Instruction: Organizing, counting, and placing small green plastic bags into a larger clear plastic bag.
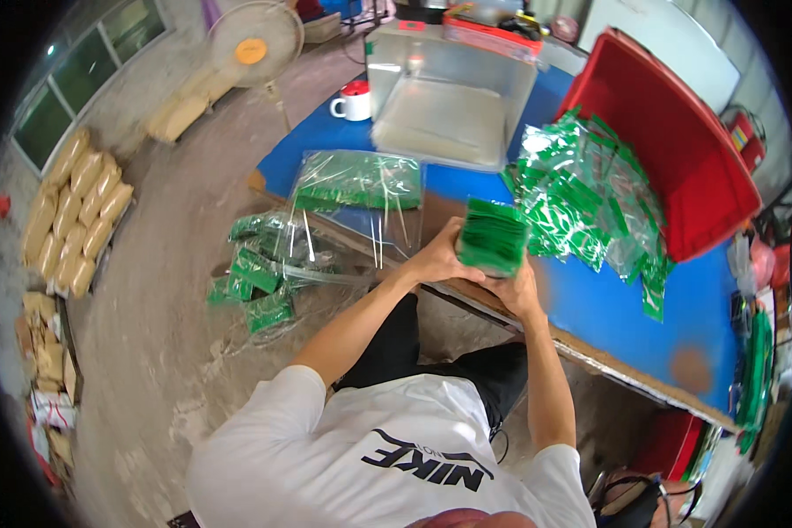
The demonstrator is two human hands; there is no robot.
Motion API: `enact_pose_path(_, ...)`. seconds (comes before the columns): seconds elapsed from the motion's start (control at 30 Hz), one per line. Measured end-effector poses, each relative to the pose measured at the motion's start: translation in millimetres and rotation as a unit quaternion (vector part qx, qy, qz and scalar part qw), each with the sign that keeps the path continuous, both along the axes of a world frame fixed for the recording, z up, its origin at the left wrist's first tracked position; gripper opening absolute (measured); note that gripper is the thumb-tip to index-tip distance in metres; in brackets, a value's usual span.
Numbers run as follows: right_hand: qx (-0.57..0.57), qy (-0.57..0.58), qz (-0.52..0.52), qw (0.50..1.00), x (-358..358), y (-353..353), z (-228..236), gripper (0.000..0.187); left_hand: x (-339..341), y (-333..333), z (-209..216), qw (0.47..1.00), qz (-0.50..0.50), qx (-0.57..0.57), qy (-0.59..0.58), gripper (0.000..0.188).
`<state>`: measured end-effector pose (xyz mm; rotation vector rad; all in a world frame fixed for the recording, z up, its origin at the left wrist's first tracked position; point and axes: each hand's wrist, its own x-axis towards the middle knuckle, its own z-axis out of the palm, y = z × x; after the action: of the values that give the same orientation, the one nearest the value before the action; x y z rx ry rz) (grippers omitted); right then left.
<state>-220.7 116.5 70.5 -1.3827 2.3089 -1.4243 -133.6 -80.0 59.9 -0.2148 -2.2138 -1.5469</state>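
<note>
A thick stack of green flat packets (493,239) is held above the near edge of the blue table, slightly blurred. My left hand (442,257) grips its left side, and my right hand (517,292) closes around it from below and the right. Just right of the stack, a loose pile of green and clear plastic packets (581,198) spreads over the table. To the left, a clear plastic bag (361,179) with rows of green packets inside lies at the table's edge, its open end hanging over.
A tipped red bin (678,150) stands behind the pile. Farther back are a clear plastic box (449,110) and a white mug (354,104). Bagged green bundles (264,273) lie left, below the table (625,308). A fan (255,44) and stacked sacks (75,211) stand beyond.
</note>
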Motion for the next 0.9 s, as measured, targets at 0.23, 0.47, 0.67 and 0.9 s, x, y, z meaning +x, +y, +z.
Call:
enact_pose_path(0.23,-0.014,0.057,-0.047,0.997,35,16,30,0.076,36,11,30,0.99,-0.101,0.07,-0.069,0.08)
enact_pose_path(0.47,-0.026,-0.633,0.073,0.77,65,18,55,0.107,58,9,-5,0.855,-0.175,0.48,-0.089,0.064)
enact_pose_path(0.67,-0.094,-0.766,0.221,0.596,105,4,41,0.108,50,-13,-51,0.882,-0.269,0.373,-0.1,0.075)
enact_pose_path(0.9,-0.126,-0.684,0.126,0.707,79,39,52,0.084,82,0,51,0.92,-0.189,0.34,-0.033,0.077)
